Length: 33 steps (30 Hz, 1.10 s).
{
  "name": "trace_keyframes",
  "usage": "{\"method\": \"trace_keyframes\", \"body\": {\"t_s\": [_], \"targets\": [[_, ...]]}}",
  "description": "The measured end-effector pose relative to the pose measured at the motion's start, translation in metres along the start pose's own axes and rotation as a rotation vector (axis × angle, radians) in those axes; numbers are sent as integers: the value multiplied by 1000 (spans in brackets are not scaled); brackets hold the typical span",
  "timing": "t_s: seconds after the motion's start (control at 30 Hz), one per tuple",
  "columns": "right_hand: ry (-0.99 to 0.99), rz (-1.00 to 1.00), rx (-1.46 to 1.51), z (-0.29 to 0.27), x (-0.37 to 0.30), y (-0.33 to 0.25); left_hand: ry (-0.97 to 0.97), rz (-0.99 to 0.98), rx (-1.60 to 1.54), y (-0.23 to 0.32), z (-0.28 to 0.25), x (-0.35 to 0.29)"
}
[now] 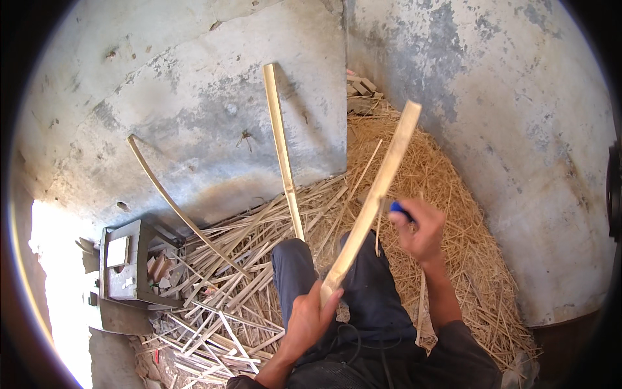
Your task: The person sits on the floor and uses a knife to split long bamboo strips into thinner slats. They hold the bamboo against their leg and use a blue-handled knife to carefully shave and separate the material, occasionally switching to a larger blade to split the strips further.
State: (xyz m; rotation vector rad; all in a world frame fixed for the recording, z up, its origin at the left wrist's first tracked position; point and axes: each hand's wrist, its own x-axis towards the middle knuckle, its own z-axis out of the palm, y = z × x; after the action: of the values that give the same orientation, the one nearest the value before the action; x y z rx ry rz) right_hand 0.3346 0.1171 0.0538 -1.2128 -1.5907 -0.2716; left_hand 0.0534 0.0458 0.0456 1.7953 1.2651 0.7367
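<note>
Holds the lower end of a long, pale wooden strip (374,194) in the closed left hand (310,319), with the thumb at the strip's right edge. Slants the strip up and to the right, across the view of the right leg (376,295), with its upper end clear over a heap of fine shavings (447,188). Cannot tell whether the strip touches the thigh.

Keeps the right hand (424,232) curled about a small blue object (400,209), just beside the strip's right edge and apart from it. Blurs here; cannot tell the object's kind. Shows between strip and right hand a thin sliver (378,235) hanging beside the strip's edge; cannot tell whether joined to it.

Includes, beyond the left knee (291,259), an upright strip (283,152) near the pale, flaking wall (194,71), and farther left a slender curved strip (173,205), bowed toward the floor. Spreads below these a pile of loose strips (265,253), lying crosswise over one another. Places at far left a grey wooden box-like piece (123,285), with broken reddish scraps (159,269) beside it, and at the wall's corner a few stacked blocks (363,84).
</note>
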Motion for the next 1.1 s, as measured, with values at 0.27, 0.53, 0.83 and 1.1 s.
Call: {"method": "trace_keyframes", "body": {"t_s": [0.27, 0.53, 0.83, 1.1], "targets": [[208, 432, -301, -53, 47, 116, -137, -71, 99, -39, -1, -39], [119, 435, -149, -48, 33, 82, 29, -19, 111, -30, -10, -11], [-257, 10, 257, 5, -35, -39, 48, 97, 12, 11, -4, 19], [-254, -32, 233, 9, -44, -52, -133, 53, -280, 3, -1, 27]]}}
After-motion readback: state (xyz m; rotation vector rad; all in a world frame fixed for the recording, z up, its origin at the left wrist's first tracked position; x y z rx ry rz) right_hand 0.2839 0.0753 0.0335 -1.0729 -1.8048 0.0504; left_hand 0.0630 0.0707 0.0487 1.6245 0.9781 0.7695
